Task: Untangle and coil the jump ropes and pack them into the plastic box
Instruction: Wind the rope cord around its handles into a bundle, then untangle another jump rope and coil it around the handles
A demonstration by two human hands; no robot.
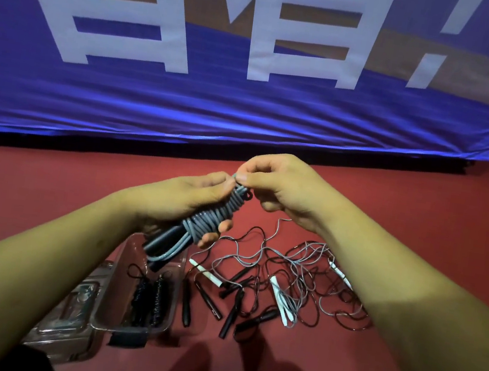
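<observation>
Left hand (178, 201) grips coil (221, 210), right hand (280, 187) pinches; box (108, 285) rim below.

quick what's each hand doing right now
Left hand: grips the coiled grey jump rope.
Right hand: pinches that rope's end at the top of the coil.

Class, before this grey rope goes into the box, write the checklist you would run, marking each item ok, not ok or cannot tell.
1. Left hand grips the grey coil: ok.
2. Right hand pinches the rope end: ok.
3. End tucked so the coil holds: cannot tell.
4. Box open, room beside the black coils: ok.
5. Floor ropes untangled: not ok.
</observation>
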